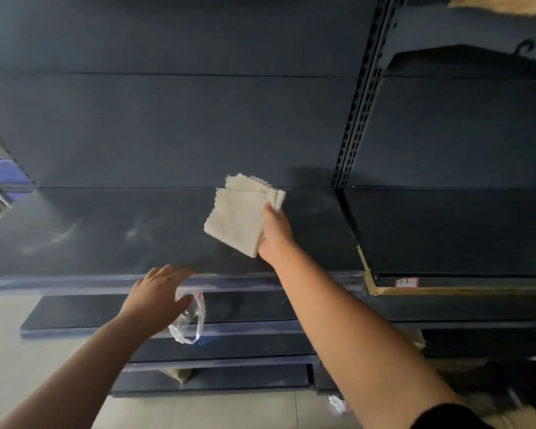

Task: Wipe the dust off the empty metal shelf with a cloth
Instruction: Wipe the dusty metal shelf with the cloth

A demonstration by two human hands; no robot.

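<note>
A dark metal shelf (112, 230) runs across the middle of the view, bare and streaked with pale dust smears. My right hand (274, 232) grips a folded cream cloth (240, 216) by its right edge and holds it just over the shelf, right of centre. My left hand (158, 294) reaches toward the shelf's front lip with its fingers spread, and a crumpled clear plastic bag (189, 320) hangs from under its palm.
A perforated upright post (358, 97) separates this bay from another dark shelf (446, 230) on the right, which carries a small label (406, 282) on its front edge. Lower shelves (84, 311) step out below. Pale floor (16, 351) lies at the lower left. Stacked goods (3, 174) sit at the left edge.
</note>
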